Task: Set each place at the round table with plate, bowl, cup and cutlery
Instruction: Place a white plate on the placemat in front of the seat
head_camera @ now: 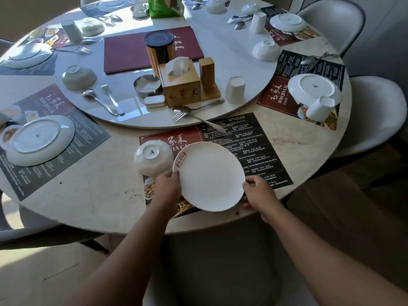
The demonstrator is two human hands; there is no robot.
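A white plate (209, 176) with red lettering on its rim sits face up over the nearest placemat (247, 138). My left hand (167, 188) grips its left edge and my right hand (259, 194) grips its right edge. An upturned white bowl (152, 160) stands on the mat just left of the plate. A fork (192, 118) and spoon (198, 108) lie crossed at the rim of the turntable (254, 56), beyond the mat. An upturned white cup (235, 89) stands on the turntable to the right.
A wooden tissue box (182, 85), dark canister (159, 47), metal ashtray (147, 86) and red menu (130, 51) occupy the turntable. Other places hold upturned plates (40, 140), bowls and cutlery. Grey chairs (375, 115) ring the table.
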